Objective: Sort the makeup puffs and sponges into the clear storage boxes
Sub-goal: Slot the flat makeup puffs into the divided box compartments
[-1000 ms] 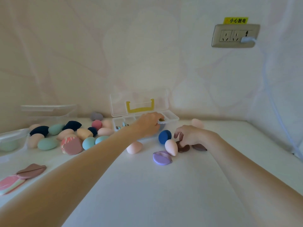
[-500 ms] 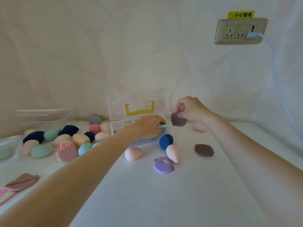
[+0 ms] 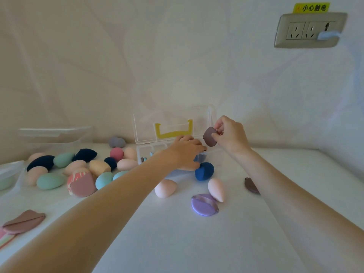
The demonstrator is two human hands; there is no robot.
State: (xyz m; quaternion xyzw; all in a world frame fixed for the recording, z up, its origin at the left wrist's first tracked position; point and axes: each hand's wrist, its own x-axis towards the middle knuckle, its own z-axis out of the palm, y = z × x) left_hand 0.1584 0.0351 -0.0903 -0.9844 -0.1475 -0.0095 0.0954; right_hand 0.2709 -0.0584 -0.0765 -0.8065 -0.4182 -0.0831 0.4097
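A clear storage box (image 3: pixel 149 152) stands open at the back wall, its lid (image 3: pixel 171 123) with a yellow handle upright. My left hand (image 3: pixel 186 152) rests over the box's front right part, fingers curled on its edge. My right hand (image 3: pixel 229 134) pinches a small brown puff (image 3: pixel 209 136) just above the box's right end. In front of the box lie a dark blue sponge (image 3: pixel 204 171), two pale pink sponges (image 3: pixel 165 188) (image 3: pixel 216 189), a purple puff (image 3: pixel 204 204) and another brown puff (image 3: pixel 250 185), partly hidden by my right forearm.
Several sponges in teal, navy, peach and pink form a pile (image 3: pixel 78 168) at the left. A second clear box (image 3: pixel 55 134) stands behind it and a clear tub (image 3: pixel 7 174) is at the far left edge. Flat puffs (image 3: pixel 23 221) lie front left. A wall socket (image 3: pixel 309 29) is upper right.
My right hand lifted a brown puff from the table and carried it up beside the box lid. My left hand has stayed on the box.
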